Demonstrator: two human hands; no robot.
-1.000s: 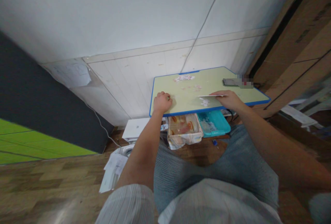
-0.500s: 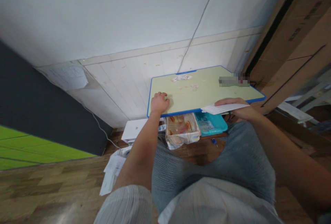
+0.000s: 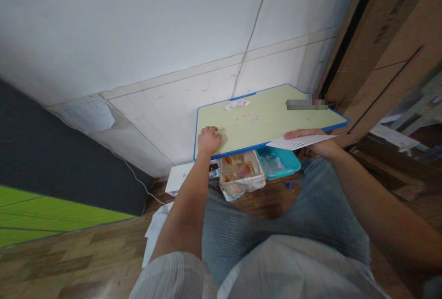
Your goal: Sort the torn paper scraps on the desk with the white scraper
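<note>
My left hand (image 3: 209,140) rests on the left end of a pale yellow tabletop with a blue edge (image 3: 264,126). Its fingers are curled in, and whatever they may hold is hidden. My right hand (image 3: 319,144) grips a white sheet (image 3: 293,143) with rows of dark lines, at the table's front edge, tilted, with fingers along its far side. A small pile of white and reddish scraps (image 3: 236,104) lies near the back of the tabletop. Closer to the middle are several faint pinkish pieces (image 3: 253,115), too small to name.
Under the table's front edge stand a cloth-lined basket (image 3: 242,183) and a turquoise tub (image 3: 285,170). A white box (image 3: 177,177) is at the left. Tall cardboard (image 3: 383,59) stands at the right, near a blurred-out object (image 3: 306,104). A cable (image 3: 253,27) runs down the wall.
The view has shifted slightly, so the table sits a little further left. My left hand stays curled on the tabletop, and my right hand keeps the sheet, now seen slightly flatter.
</note>
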